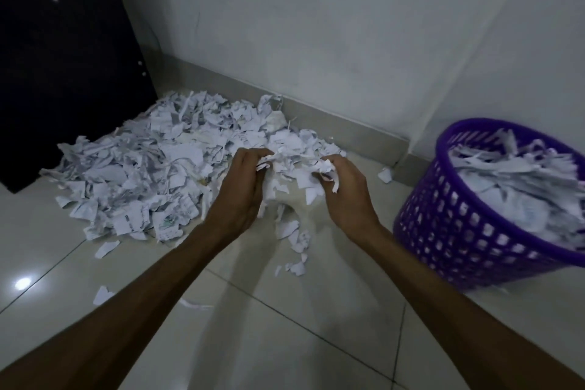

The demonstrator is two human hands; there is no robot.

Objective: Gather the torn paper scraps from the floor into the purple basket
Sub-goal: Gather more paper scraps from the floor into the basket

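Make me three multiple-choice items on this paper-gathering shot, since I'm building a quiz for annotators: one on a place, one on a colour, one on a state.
1. Where does the basket stand relative to the scrap pile?
A. To its right, near the wall corner
B. To its left, by the dark panel
C. On top of it

2. What colour is the basket?
A. Green
B. Purple
C. Red

3. What are the left hand and right hand doing?
A. Hanging idle and empty
B. Lifting the basket
C. Both gripping one bunch of scraps

Answers:
1 A: the basket sits at the frame's right edge, with the pile to the left near the dark panel.
2 B: its perforated wall is purple.
3 C: the fingers of both hands curl round white paper held just above the tiled floor.
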